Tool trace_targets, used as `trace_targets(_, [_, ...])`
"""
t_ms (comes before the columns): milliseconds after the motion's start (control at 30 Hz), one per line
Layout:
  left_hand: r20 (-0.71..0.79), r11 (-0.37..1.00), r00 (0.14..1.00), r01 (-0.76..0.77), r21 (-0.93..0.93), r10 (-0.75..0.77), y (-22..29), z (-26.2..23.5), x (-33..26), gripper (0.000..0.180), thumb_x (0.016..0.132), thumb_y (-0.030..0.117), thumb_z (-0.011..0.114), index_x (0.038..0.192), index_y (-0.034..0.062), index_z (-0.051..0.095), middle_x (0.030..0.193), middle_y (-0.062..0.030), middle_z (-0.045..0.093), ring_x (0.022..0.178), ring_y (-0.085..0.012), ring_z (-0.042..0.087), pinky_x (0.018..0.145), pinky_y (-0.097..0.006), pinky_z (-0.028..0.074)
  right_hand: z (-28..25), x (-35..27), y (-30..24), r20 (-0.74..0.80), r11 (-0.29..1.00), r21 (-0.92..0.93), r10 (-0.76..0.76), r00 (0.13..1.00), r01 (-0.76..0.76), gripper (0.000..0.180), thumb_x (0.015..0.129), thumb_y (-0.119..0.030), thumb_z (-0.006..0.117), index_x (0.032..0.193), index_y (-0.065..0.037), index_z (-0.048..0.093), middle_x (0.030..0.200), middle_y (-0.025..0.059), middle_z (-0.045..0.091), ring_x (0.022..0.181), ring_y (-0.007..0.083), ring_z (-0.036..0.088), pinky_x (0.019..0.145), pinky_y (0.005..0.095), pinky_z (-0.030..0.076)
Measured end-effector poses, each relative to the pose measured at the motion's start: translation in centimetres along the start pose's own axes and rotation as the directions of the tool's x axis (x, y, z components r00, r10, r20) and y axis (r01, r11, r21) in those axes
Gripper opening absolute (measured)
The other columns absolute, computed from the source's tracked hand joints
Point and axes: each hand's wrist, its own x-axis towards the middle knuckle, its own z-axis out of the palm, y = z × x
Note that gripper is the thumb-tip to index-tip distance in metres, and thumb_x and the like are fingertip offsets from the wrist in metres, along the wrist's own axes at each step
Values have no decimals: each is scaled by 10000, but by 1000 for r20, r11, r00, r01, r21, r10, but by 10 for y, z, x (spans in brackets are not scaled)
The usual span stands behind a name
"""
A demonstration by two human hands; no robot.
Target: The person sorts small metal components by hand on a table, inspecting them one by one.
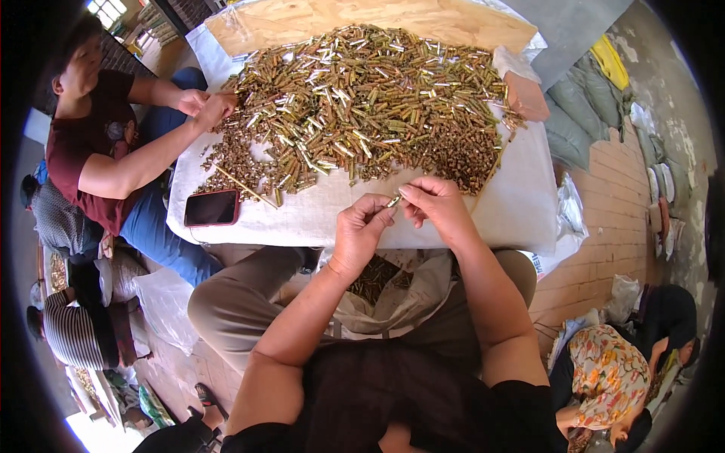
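Note:
Over the near edge of the table, my left hand (362, 225) pinches a small brass-coloured metal tube (393, 201) between thumb and forefinger. My right hand (433, 202) is closed at the tube's other end, its thumb and fingertips pressed together there. Whether a second small part sits in those right fingertips is hidden. Beyond both hands lies a wide heap of similar brass-coloured tubes (340, 106). Smaller, darker brown pieces (461, 156) are piled at the heap's near right. An open pale sack (427, 298) in my lap holds more metal pieces (375, 281).
A phone (211, 208) and a thin stick (245, 185) lie at the table's left. A wooden board (317, 23) edges the back, with a reddish block (526, 97) at the right. A co-worker (113, 143) sits at the left, hands at the heap. Sacks (578, 106) stand right.

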Motion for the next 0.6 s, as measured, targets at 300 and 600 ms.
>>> trace_targets(300, [8,999,1000,-9,34,9,4,3,-2,60,852,10,598,904,-18,606,730,6,584,662,-48,521,610,-197,446,-9,4,7,21,999,-49,-5,1000,6,201,832,-207,661,749,-37,591,601,-13,535,471,51,465,407,199,348])
trace_targets(600, [19,999,1000,5,31,-6,-1,-1,-1,48,858,53,604,876,16,629,671,18,580,597,-26,457,523,-184,353,-3,5,14,-46,883,-435,-216,975,175,244,801,-201,692,687,-18,578,535,-14,485,453,47,422,402,228,325])
